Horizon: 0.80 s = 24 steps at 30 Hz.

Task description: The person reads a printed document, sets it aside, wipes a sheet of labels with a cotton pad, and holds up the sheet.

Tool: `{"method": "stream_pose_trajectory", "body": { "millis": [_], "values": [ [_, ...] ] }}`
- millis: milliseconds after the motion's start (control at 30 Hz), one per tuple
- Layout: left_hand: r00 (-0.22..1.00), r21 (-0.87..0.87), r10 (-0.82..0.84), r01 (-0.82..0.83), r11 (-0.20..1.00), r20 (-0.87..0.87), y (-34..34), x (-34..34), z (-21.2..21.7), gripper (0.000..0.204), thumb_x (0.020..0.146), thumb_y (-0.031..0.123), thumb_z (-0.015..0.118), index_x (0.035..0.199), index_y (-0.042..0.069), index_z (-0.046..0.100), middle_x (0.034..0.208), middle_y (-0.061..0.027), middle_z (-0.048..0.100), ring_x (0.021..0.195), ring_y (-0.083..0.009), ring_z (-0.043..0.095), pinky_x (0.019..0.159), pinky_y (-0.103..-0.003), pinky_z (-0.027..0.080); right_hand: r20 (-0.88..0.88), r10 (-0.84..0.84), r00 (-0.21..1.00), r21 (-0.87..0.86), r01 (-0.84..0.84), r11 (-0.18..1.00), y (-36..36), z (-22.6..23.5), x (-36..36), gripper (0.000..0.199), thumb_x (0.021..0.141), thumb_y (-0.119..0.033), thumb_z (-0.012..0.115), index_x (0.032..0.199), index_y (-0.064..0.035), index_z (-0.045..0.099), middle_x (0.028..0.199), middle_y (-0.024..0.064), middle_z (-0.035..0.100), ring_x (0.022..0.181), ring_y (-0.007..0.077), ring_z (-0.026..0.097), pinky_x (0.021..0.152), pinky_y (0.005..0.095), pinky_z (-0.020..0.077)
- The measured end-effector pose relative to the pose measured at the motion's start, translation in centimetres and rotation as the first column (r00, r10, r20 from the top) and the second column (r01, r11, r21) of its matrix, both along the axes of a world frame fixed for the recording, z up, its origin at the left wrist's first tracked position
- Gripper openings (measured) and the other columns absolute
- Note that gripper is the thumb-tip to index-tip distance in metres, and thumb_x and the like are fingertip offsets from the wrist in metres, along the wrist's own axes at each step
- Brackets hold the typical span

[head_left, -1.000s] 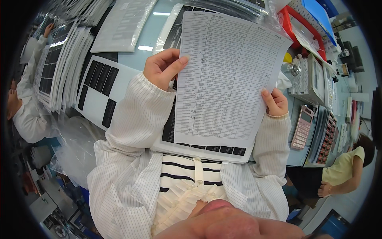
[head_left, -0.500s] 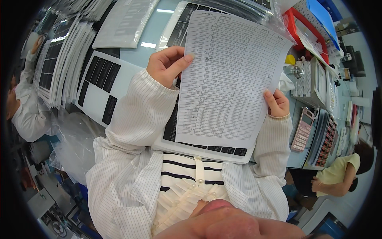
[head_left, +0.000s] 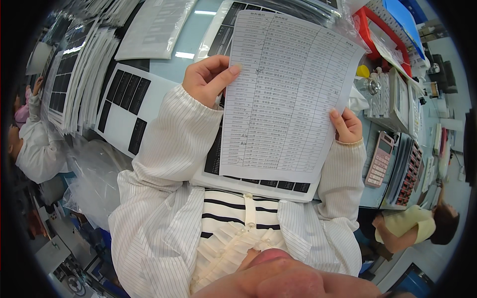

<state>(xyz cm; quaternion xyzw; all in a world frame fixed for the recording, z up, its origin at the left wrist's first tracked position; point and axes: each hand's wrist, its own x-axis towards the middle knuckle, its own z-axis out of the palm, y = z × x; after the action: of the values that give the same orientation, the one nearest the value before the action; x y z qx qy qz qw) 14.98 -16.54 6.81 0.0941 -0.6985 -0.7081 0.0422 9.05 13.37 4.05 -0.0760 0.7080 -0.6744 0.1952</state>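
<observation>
We can't read the rows on the printed sheet [head_left: 283, 94]; they're too small and blurred. The sheet covers most of the white board with black squares [head_left: 258, 184] under it, so only its lower strip and a sliver at the left show. The left hand [head_left: 206, 79] shows thumb and knuckles; its fingertips sit behind the paper. Same with the right hand [head_left: 346, 126], fingers tucked out of sight. The pink calculator [head_left: 380, 159] keys are too tiny to tell apart. The stacks at top left [head_left: 74, 74] fade into the dark rim.
</observation>
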Motion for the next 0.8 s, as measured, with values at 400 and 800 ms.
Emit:
{"method": "stream_pose_trajectory", "body": {
  "millis": [400, 800],
  "values": [
    [0.999, -0.015, 0.009, -0.01, 1.0, -0.039, -0.17, 0.01, -0.37, 0.016, 0.078, 0.014, 0.056, 0.086, 0.0, 0.058, 0.075, -0.0073, 0.06, 0.063, -0.0129, 0.051, 0.058, -0.025, 0.04, -0.009, 0.011, 1.0, -0.001, -0.011, 1.0, -0.1, -0.07, 0.06, 0.031, 0.081, -0.016, 0.055, 0.103, 0.0056, 0.052, 0.09, 0.011, 0.059, 0.078, 0.0134, 0.055, 0.07, 0.0233, 0.0422],
    [0.999, -0.006, -0.015, 0.015, 1.0, -0.043, -0.24, 0.19, -0.39, 0.018, 0.079, 0.013, 0.055, 0.09, -0.001, 0.058, 0.08, -0.011, 0.062, 0.073, -0.0189, 0.058, 0.068, -0.032, 0.047, -0.021, -0.011, 1.0, 0.008, 0.011, 1.0, -0.16, -0.2, 0.08, 0.032, 0.081, -0.016, 0.055, 0.103, 0.0055, 0.051, 0.091, 0.0119, 0.059, 0.079, 0.0147, 0.056, 0.071, 0.0245, 0.0431]
  ]
}}
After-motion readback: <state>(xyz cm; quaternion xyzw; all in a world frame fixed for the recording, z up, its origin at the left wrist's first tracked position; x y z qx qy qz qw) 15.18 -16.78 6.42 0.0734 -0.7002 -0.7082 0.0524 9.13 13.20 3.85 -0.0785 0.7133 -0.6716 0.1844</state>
